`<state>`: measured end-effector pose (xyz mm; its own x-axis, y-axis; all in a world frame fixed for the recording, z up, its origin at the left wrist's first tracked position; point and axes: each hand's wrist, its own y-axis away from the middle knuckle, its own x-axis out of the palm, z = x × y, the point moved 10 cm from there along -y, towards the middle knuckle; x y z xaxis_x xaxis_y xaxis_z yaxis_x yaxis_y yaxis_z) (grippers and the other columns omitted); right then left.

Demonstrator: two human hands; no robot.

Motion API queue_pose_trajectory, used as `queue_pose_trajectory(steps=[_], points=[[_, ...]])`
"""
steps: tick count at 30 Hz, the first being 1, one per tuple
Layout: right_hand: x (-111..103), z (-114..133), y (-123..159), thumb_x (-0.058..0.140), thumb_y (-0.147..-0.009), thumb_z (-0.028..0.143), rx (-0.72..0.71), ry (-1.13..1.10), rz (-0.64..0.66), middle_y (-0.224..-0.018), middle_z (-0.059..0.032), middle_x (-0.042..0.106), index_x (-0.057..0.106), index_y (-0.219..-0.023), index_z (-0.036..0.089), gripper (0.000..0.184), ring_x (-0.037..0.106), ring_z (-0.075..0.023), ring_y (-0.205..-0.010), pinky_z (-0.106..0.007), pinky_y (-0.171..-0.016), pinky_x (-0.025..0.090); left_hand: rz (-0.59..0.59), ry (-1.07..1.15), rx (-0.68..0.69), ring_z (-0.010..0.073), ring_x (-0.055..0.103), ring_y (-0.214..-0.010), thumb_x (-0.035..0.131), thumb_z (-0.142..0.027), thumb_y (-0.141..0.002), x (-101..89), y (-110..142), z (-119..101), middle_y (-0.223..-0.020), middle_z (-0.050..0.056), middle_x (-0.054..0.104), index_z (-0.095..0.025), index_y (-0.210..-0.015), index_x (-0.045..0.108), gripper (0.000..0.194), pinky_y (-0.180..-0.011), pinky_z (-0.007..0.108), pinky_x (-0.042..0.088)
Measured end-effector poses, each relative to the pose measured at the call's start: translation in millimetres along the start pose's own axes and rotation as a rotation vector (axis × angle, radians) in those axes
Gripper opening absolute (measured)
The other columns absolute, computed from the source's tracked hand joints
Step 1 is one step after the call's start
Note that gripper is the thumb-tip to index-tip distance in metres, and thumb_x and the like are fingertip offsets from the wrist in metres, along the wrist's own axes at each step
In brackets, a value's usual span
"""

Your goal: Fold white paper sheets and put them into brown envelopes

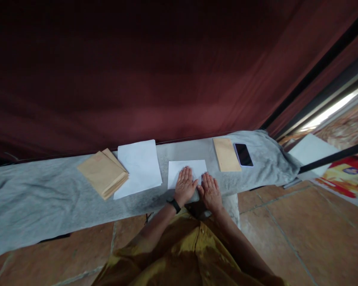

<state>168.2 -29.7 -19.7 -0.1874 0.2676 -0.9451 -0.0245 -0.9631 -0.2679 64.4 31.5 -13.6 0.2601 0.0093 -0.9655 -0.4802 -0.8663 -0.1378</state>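
Observation:
A white sheet of paper [174, 171], about half the size of the sheets beside it and apparently folded, lies on the grey cloth in front of me. My left hand [185, 186] rests flat on it, fingers stretched out. My right hand [210, 191] lies flat at the paper's right edge, its fingers extended too. The two thumbs nearly meet. To the left is a stack of larger white sheets [139, 167], partly overlapped by a pile of brown envelopes [103, 171]. A single brown envelope [227, 155] lies on the right.
A phone [244, 155] with a dark screen sits right of the single envelope. The narrow, cloth-covered bench [62, 198] runs along a dark red curtain [137, 79]. Black bars [319, 71] and a colourful printed bag [349, 174] stand at the right, above a tiled floor [274, 226].

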Motion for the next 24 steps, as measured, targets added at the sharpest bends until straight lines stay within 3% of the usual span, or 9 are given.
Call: queue_pose_trajectory(steps=[5,13,18,24], points=[[0.4,0.5,0.8,0.027,-0.107,0.047,0.008,0.006,0.021,-0.159,-0.0179,0.04,0.034,-0.157,0.009,0.064,0.035,-0.029,-0.149,-0.049,-0.12,0.026,-0.019,-0.008,-0.036,0.0281,0.025,-0.154,0.031,-0.051,-0.103,5.2,-17.3,22.4,-0.163,0.02,0.031,-0.003,-0.156,0.029,0.072,-0.125,0.048,0.026],[7.1,-2.8,-16.8,0.022,-0.107,0.044,0.119,-0.006,0.11,-0.159,-0.0187,0.04,0.044,-0.152,0.008,0.062,0.038,-0.0338,-0.147,-0.056,-0.119,0.025,-0.101,-0.032,-0.05,0.0282,0.026,-0.153,0.031,-0.045,-0.103,-3.5,-15.6,47.1,-0.162,0.018,0.035,-0.008,-0.157,0.028,0.065,-0.124,0.052,0.026],[17.4,30.2,-62.2,0.021,-0.107,0.041,0.031,-0.115,0.146,-0.16,-0.0127,0.04,0.044,-0.153,0.013,0.058,0.038,-0.0268,-0.148,-0.046,-0.12,0.029,-0.071,-0.035,-0.038,0.0282,0.026,-0.153,0.032,-0.037,-0.102,-2.0,-16.8,47.1,-0.162,0.016,0.036,-0.013,-0.156,0.033,0.059,-0.123,0.054,0.026],[27.1,54.8,-87.0,0.025,-0.107,0.035,-0.075,-0.116,0.144,-0.16,-0.0111,0.042,0.047,-0.151,0.019,0.051,0.036,-0.0256,-0.149,-0.051,-0.121,0.026,-0.014,-0.074,-0.035,0.0288,0.024,-0.154,0.031,-0.023,-0.1,1.2,-17.4,46.0,-0.163,0.017,0.034,-0.01,-0.156,0.033,0.058,-0.124,0.052,0.025]])
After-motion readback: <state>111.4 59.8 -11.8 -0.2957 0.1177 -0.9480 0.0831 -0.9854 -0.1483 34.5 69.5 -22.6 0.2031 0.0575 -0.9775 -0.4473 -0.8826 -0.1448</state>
